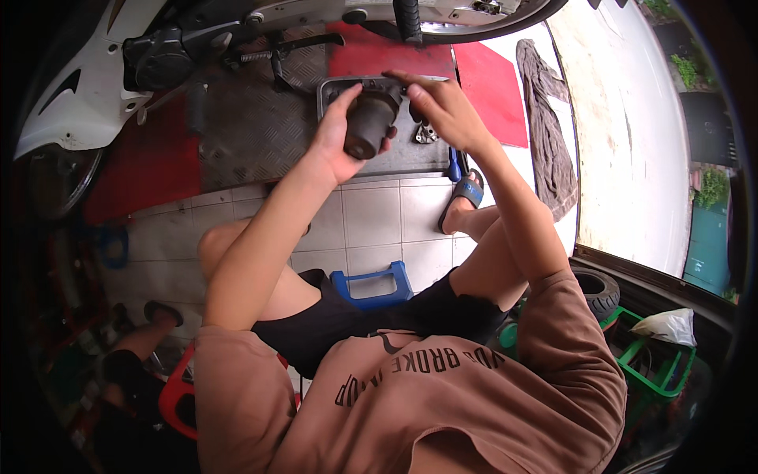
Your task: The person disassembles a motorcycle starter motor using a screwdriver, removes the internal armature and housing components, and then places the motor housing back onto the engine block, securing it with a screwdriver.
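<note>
My left hand [335, 134] grips a dark cylindrical motor part [369, 124] from its left side and holds it above a grey metal tray [403, 154]. On the far end of the same part rest the fingers of my right hand [442, 107]. A small metal fitting [426, 133] lies in the tray just under my right hand. Both forearms reach forward over my knees.
A white scooter [87, 95] stands on a checker-plate ramp [245, 126] ahead, with red mats [493, 91] beside it. A grey rag [549, 134] lies at the right. I sit on a blue stool [371, 286]. A small tyre [598, 291] and a green crate [655, 371] stand at the right. Another person's leg [150, 328] shows at the lower left.
</note>
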A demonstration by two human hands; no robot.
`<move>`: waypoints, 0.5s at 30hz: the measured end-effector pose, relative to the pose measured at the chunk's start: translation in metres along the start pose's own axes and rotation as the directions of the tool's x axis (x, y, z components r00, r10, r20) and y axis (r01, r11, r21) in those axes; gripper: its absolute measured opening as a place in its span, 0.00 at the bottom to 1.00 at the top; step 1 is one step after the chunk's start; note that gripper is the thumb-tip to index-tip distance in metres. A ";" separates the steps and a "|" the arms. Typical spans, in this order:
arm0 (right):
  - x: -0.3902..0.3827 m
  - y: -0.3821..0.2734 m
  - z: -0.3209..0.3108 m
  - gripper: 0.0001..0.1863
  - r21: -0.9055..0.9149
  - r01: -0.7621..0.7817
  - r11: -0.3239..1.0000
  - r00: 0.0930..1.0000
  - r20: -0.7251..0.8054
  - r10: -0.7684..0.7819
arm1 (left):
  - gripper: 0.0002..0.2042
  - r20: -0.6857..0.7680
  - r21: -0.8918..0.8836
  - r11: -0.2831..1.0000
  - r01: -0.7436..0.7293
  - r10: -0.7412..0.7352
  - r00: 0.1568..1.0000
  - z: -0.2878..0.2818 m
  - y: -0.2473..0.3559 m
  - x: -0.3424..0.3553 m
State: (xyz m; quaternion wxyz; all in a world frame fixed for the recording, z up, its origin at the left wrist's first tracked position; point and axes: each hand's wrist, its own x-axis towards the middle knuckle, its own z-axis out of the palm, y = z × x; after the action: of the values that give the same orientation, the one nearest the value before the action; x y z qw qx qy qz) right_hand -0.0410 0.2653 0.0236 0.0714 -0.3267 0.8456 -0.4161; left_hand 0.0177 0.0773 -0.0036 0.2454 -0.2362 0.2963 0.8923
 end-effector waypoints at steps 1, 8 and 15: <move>0.001 0.012 -0.003 0.23 0.137 -0.117 0.984 0.993 0.002 0.117 | 0.21 0.034 -0.064 0.998 -0.002 0.005 0.999 -0.008 0.006 0.003; -0.080 0.180 0.031 0.22 -0.575 -0.551 0.605 0.777 -0.089 0.623 | 0.22 -0.090 -0.264 0.914 -0.308 0.295 0.951 -0.020 0.060 0.019; -0.121 0.196 0.076 0.21 -0.701 -0.601 0.383 0.674 -0.188 0.714 | 0.17 -0.145 -0.435 0.776 -0.457 0.441 0.886 -0.031 0.090 -0.006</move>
State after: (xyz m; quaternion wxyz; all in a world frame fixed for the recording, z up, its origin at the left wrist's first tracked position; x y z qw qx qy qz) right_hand -0.0139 0.3759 -0.1907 0.1588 0.0069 0.9866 0.0359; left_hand -0.0211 -0.0081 0.0145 -0.0420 -0.2252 0.1298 0.9647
